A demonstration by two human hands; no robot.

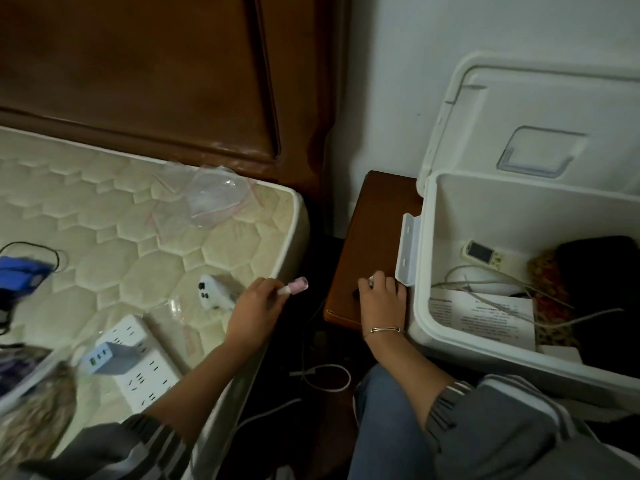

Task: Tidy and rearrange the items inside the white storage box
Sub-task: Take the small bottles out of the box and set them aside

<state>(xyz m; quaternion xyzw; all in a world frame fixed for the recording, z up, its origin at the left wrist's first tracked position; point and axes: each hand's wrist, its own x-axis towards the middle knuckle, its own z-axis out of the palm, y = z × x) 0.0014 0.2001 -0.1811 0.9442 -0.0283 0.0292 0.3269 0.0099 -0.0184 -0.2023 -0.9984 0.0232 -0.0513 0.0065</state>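
Over mattress edge, left hand (pixel 254 303) closed around one pink tube (pixel 294 285); right hand (pixel 381 299) curled, contents unclear.

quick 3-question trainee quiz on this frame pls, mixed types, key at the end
1. True or false: the lid of the white storage box is closed.
2. What does the left hand hold? A) a black cable B) a small pink and white tube C) a sheet of paper
3. Fill in: the white power strip lies on the ___.

Key
1. False. The lid stands open, leaning back toward the wall.
2. B. The small pink and white tube sticks out of its fingers, over the mattress corner. The right hand rests by the box's side latch.
3. Mattress.
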